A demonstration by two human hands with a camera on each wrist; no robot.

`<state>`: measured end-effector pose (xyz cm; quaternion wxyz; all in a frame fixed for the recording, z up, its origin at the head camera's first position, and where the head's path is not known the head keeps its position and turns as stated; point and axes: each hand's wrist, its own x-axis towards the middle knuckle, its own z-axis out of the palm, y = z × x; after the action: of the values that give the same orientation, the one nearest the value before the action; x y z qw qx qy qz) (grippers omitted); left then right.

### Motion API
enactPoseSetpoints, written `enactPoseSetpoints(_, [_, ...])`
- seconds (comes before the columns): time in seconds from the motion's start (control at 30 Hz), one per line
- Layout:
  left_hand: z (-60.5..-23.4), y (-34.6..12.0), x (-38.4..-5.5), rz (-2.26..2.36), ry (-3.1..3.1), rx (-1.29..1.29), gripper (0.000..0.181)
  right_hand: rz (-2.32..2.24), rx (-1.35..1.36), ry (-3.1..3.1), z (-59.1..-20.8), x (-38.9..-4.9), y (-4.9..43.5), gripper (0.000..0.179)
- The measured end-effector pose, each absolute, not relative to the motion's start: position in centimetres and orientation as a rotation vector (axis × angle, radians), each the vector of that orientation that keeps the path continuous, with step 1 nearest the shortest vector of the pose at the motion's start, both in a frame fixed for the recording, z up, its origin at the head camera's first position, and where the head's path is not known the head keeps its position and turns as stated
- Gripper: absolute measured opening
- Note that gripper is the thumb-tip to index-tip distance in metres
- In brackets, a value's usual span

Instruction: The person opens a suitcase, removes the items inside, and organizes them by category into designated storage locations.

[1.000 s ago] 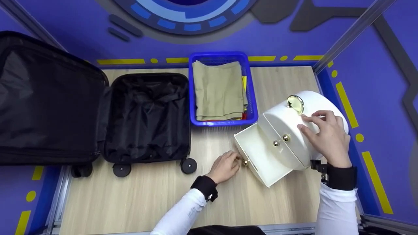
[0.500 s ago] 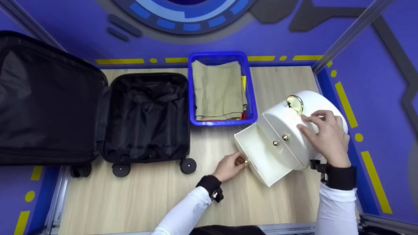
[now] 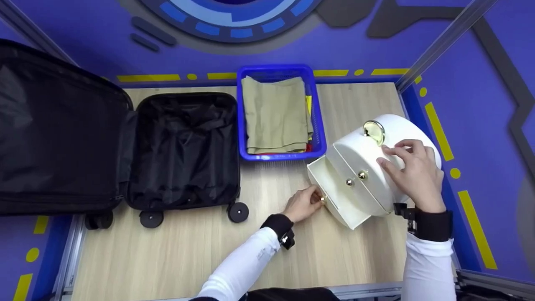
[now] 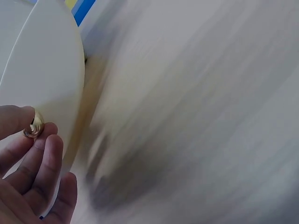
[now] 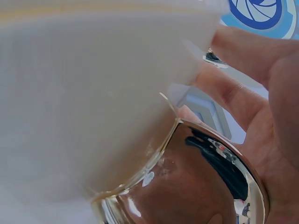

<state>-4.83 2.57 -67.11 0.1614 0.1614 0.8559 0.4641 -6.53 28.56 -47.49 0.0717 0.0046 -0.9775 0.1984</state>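
Observation:
My left hand (image 3: 304, 204) pinches a small round gold knob (image 4: 34, 127) on the front of a pulled-out drawer (image 3: 340, 200). The drawer belongs to a white rounded storage box (image 3: 407, 125), which stands at an angle on the right of the table. My right hand (image 3: 416, 169) rests on the top of that box, its thumb and fingers spread over the curved surface. Two more gold knobs (image 3: 363, 175) sit on the box's front. A shiny gold handle (image 5: 196, 182) is close under my right palm in the right wrist view; another gold handle (image 3: 375, 132) shows on top.
A blue basket (image 3: 241, 125) with folded khaki cloth (image 3: 276, 115) stands behind, its front right corner close to the box. An open black suitcase (image 3: 184, 154) lies on the left, its wheels (image 3: 238, 212) towards the middle of the wooden tabletop (image 3: 200, 251). Blue panels (image 3: 355, 50) enclose the back and sides.
My left hand has moved right, taken the gold knob between its fingers and pushed the drawer partway into the box. My right hand has stayed on the box.

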Motion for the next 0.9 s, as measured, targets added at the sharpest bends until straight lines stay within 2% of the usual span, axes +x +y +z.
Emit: enactPoseSetpoints(0.9, [-65.9,9.1,-8.5,1.04,2.536,0.332,0.018,0.576,0.081,-2.908,-47.8,-6.7,28.4,0.035])
